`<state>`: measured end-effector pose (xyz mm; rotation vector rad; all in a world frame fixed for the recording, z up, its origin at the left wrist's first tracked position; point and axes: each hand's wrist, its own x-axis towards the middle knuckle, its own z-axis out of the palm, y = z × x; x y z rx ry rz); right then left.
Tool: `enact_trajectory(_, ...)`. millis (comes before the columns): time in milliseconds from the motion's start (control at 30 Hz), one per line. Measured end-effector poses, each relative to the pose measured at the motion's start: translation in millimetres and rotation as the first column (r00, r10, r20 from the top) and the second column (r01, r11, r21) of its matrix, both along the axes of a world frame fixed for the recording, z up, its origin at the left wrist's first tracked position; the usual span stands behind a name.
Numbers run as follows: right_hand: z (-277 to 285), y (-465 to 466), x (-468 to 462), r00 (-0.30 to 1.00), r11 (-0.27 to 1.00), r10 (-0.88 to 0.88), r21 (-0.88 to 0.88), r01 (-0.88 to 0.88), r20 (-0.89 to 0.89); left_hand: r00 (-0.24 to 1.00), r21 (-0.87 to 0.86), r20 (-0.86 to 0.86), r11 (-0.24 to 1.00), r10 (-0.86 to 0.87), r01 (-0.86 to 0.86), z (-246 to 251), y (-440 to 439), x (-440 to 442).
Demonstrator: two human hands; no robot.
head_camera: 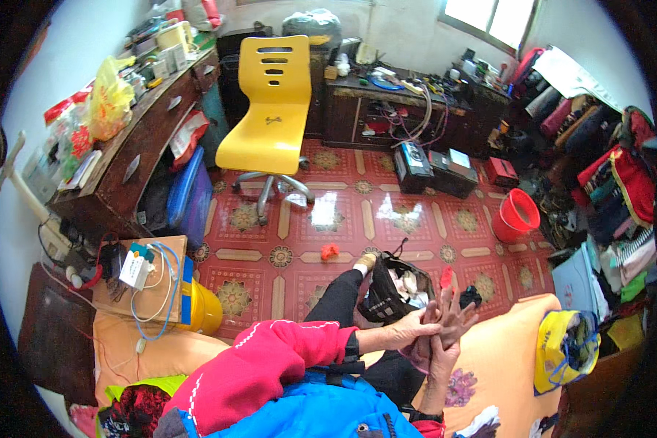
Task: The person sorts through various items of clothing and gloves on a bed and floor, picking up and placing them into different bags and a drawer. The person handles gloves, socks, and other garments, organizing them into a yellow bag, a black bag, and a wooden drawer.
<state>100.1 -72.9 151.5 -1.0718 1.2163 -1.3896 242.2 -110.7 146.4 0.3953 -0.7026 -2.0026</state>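
Note:
My left hand reaches in from the left, its fingers closed on a thin brownish glove. My right hand grips the same glove from below. The glove's fingers are spread and point up and away from me; a loose, pinkish part hangs between my wrists. Just beyond my hands, an open black bag stands on the floor beside my outstretched leg, with white and pale pink cloth inside. A small red item shows above the glove's fingertips. To its right lies a dark bundle.
An orange bedsheet spreads beneath me, with a yellow bag at right. A yellow chair stands ahead on the red patterned floor. A red bucket is at right, and a wooden box with cables at left.

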Motion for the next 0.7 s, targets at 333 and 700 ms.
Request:
enact_trajectory(333,14.5,5.7,9.2,0.994,0.994,-0.083,-0.074,0.078,-0.073,0.977,-0.031,0.175,0.993,0.12,-0.116,4.0,-3.2,-2.3)
enact_trajectory(700,3.1,29.0,-18.4,0.766,0.948,0.16,0.12,-0.295,0.623,0.946,-0.392,0.325,0.912,0.009,0.125,13.2,-7.9,6.2)
